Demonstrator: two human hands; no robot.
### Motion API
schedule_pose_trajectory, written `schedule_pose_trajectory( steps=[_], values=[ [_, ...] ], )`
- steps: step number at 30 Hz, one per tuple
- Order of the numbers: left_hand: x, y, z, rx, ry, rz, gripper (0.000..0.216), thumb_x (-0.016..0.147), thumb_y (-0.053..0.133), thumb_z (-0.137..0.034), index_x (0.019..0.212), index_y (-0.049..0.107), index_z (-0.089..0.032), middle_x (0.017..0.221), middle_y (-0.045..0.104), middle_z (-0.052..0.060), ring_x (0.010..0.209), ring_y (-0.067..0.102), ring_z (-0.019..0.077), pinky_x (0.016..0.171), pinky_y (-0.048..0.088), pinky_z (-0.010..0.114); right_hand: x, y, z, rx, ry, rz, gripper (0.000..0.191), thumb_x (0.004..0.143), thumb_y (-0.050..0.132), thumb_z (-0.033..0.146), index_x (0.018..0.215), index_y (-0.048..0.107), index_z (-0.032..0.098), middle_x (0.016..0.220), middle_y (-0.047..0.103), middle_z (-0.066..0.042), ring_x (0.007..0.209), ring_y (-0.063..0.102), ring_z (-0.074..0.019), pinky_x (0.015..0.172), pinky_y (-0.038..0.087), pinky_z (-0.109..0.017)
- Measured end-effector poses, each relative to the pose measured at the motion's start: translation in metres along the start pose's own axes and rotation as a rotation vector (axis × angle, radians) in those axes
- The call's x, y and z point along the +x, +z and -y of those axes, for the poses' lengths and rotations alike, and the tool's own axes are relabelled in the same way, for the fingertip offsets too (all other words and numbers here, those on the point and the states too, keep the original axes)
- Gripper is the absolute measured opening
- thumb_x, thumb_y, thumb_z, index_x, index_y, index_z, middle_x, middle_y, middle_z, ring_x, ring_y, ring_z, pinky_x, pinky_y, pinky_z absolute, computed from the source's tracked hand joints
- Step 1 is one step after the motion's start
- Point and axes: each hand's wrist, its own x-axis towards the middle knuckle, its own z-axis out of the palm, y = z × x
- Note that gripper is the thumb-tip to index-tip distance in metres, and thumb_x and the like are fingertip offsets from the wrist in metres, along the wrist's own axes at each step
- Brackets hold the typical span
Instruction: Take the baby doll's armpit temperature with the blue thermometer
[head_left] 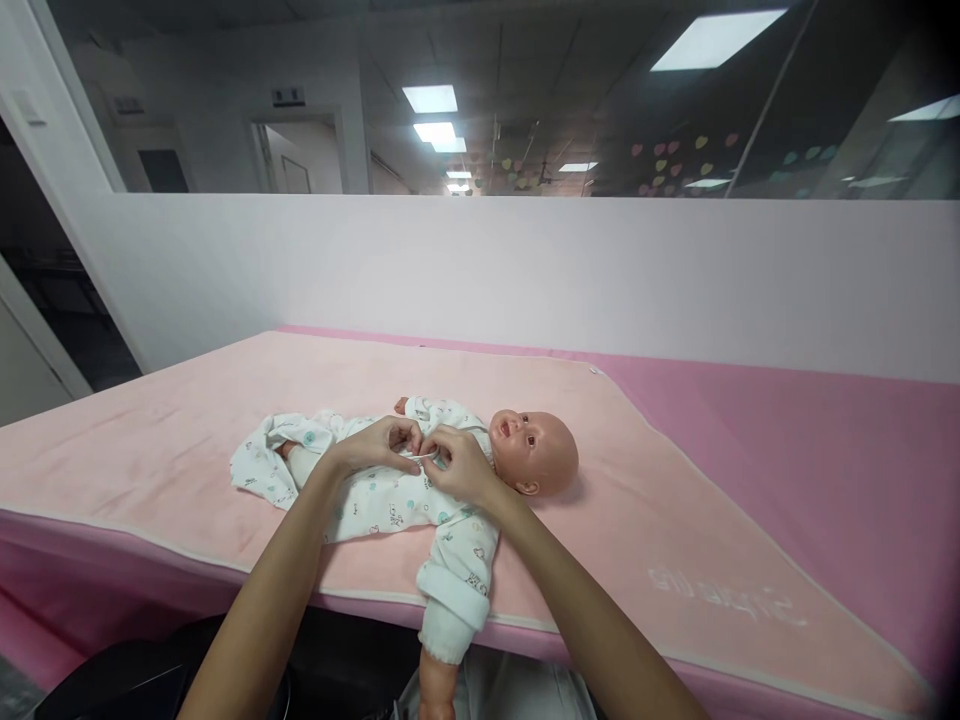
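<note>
The doll (536, 452) lies on its back directly under the hands, with its head just beyond the right hand (459, 468) and its legs beyond the left hand (375, 442). Both hands meet over the chest. Each one is almost closed, with the fingertips pinching the front of the white printed garment (390, 505) near the collar. The two hands nearly touch each other.

The garment looks thin, soft and very light, so it probably folds and slips easily. A small pinch at the edge of the cloth, close to the fastening, seems the best place to hold it. The head of the doll looks like hard, smooth plastic. The body is probably light and may shift on the towel (150, 440) if the cloth is pulled strongly.

The fingers cover the fastening, so it cannot be told if it is a snap, a button or a tie; only a short white piece shows between the hands. One arm of the doll hangs over the near edge of the mattress (787, 440), below the right forearm, and its hand is cut off by the lower border. The far leg is lost in the folds.
</note>
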Motion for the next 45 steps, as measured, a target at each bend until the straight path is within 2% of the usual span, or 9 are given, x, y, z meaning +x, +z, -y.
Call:
schedule_pose_trajectory(
  steps=[5, 10, 15, 24, 35, 40, 45],
  values=[
    [0.001, -0.001, -0.001, 0.026, -0.018, 0.005, 0.027, 0.057, 0.073, -0.026, 0.072, 0.053, -0.014, 0.069, 0.048, -0.002, 0.063, 0.043, 0.0089, 0.058, 0.034, 0.020, 0.000, 0.000, 0.000, -0.003, 0.007, -0.014, 0.007, 0.068, 0.051, 0.013, 0.070, 0.056, 0.017, 0.071, 0.053, 0.000, 0.059, 0.044, -0.0089, 0.056, 0.035, -0.020],
    [0.000, -0.002, 0.000, -0.089, -0.056, -0.005, 0.027, 0.058, 0.072, -0.024, 0.068, 0.048, -0.014, 0.065, 0.045, -0.003, 0.061, 0.044, 0.0084, 0.057, 0.036, 0.020, 0.001, 0.000, 0.002, 0.012, 0.060, -0.026, 0.005, 0.070, 0.051, 0.015, 0.070, 0.056, 0.017, 0.068, 0.055, 0.001, 0.054, 0.042, -0.0079, 0.053, 0.033, -0.019],
    [-0.003, -0.003, -0.003, -0.145, -0.040, 0.000, 0.029, 0.057, 0.072, -0.020, 0.072, 0.049, -0.014, 0.067, 0.044, -0.004, 0.062, 0.042, 0.0073, 0.059, 0.036, 0.019, 0.001, -0.001, 0.003, 0.030, 0.102, -0.031, 0.007, 0.073, 0.051, 0.018, 0.069, 0.057, 0.017, 0.060, 0.053, 0.003, 0.049, 0.038, -0.0068, 0.049, 0.031, -0.019],
    [-0.003, 0.000, -0.006, -0.147, -0.043, -0.009, 0.027, 0.058, 0.068, -0.017, 0.067, 0.044, -0.015, 0.066, 0.042, -0.004, 0.061, 0.041, 0.0074, 0.055, 0.033, 0.019, 0.001, -0.001, 0.004, 0.048, 0.104, -0.036, 0.009, 0.076, 0.049, 0.020, 0.073, 0.058, 0.017, 0.065, 0.056, 0.002, 0.054, 0.042, -0.0078, 0.053, 0.033, -0.019],
    [-0.002, -0.002, 0.000, -0.309, -0.057, -0.068, 0.022, 0.053, 0.062, -0.010, 0.069, 0.048, -0.014, 0.066, 0.046, -0.003, 0.061, 0.043, 0.0082, 0.056, 0.033, 0.018, 0.002, -0.002, 0.004, 0.040, 0.102, -0.048, 0.012, 0.078, 0.050, 0.023, 0.077, 0.061, 0.018, 0.062, 0.056, 0.003, 0.053, 0.045, -0.0085, 0.055, 0.034, -0.020],
    [-0.001, -0.002, 0.004, -0.311, -0.072, -0.090, 0.029, 0.055, 0.068, -0.013, 0.082, 0.056, -0.014, 0.068, 0.053, -0.001, 0.064, 0.047, 0.0097, 0.065, 0.038, 0.022, 0.002, -0.001, 0.004, 0.019, 0.100, -0.059, 0.012, 0.078, 0.051, 0.024, 0.078, 0.062, 0.019, 0.060, 0.056, 0.002, 0.055, 0.047, -0.0093, 0.056, 0.035, -0.021],
    [-0.002, -0.002, 0.005, -0.305, -0.053, -0.072, 0.038, 0.058, 0.067, -0.013, 0.095, 0.057, -0.014, 0.066, 0.053, -0.001, 0.064, 0.046, 0.0095, 0.066, 0.037, 0.022, 0.002, 0.000, 0.003, 0.022, 0.107, -0.067, 0.012, 0.077, 0.051, 0.022, 0.077, 0.062, 0.019, 0.061, 0.057, 0.002, 0.055, 0.047, -0.0094, 0.055, 0.035, -0.020]
  ],
)
